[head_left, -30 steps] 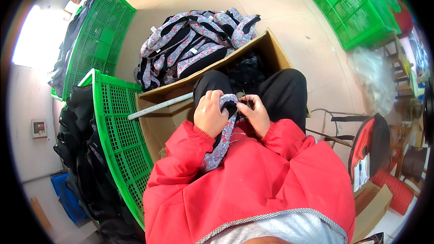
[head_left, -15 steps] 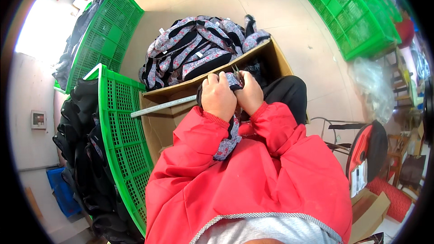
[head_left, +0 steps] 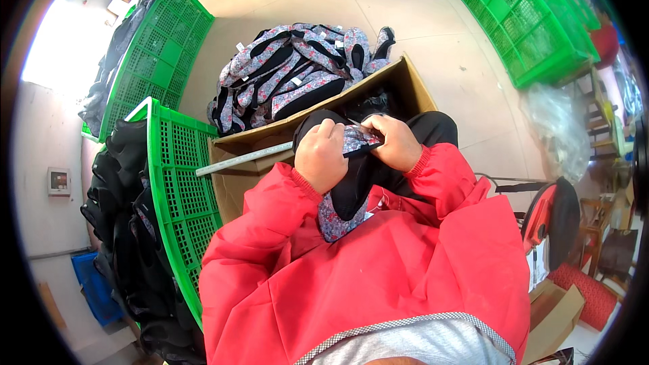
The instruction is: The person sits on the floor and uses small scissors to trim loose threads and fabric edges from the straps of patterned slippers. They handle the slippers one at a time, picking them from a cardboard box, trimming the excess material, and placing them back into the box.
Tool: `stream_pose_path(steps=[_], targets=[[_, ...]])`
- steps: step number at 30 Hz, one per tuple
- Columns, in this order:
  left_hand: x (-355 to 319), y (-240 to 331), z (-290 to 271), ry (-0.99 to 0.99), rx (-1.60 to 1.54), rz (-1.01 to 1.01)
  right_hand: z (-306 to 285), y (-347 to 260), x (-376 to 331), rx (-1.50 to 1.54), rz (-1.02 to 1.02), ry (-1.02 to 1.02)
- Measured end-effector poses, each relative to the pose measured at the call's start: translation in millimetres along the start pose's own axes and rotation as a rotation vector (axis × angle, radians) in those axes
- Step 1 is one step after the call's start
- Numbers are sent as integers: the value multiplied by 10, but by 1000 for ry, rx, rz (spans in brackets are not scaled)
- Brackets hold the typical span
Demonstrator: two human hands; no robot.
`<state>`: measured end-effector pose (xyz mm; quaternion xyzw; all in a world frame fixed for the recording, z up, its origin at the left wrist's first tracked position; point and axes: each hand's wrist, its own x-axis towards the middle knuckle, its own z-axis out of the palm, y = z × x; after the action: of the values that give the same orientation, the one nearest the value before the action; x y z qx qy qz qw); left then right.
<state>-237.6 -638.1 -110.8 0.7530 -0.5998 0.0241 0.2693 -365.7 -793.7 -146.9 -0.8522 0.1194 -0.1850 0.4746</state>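
Above my lap, a grey floral cloth piece (head_left: 335, 222) with a black lining hangs between my two hands, its lower end resting against my red jacket. My left hand (head_left: 322, 157) is closed, gripping the cloth at its left side. On the opposite side my right hand (head_left: 393, 143) pinches the cloth's upper edge, fingers closed. A thin metal tip (head_left: 354, 122) shows beside the right fingers. It looks like part of small snips, mostly hidden by the hand. Just beyond, a heap of similar floral pieces (head_left: 291, 71) with black parts and white tags lies behind an open cardboard box (head_left: 405, 81).
A green plastic crate (head_left: 179, 182) stands at my left, with black cloth items (head_left: 128, 230) beyond it. A pale bar (head_left: 243, 159) spans from the crate's side over the box. Another green crate (head_left: 520, 27), a clear plastic bag (head_left: 558, 128) and a red-and-black round seat (head_left: 551, 223) are at right.
My hands have moved slightly apart, the right one outward to the right. The cloth has spread so more black lining shows. The metal blades, upright before, are now mostly hidden.
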Motion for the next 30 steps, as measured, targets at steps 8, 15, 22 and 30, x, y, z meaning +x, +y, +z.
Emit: stream_pose_path(steps=[8,15,22,30], targets=[[-211,-59,-287,-292,-557,-470,28,-169,-148,524,184,-382],[-377,71,-496,-268,-1260,-1195,149,-363,-255,933,493,-361],[-341,-137,-446,77,-375,-311,341,-412,-173,937,426,-115],[-457,-177,-583,-238,-1246,-1014,364,-444,-290,916,322,-206]])
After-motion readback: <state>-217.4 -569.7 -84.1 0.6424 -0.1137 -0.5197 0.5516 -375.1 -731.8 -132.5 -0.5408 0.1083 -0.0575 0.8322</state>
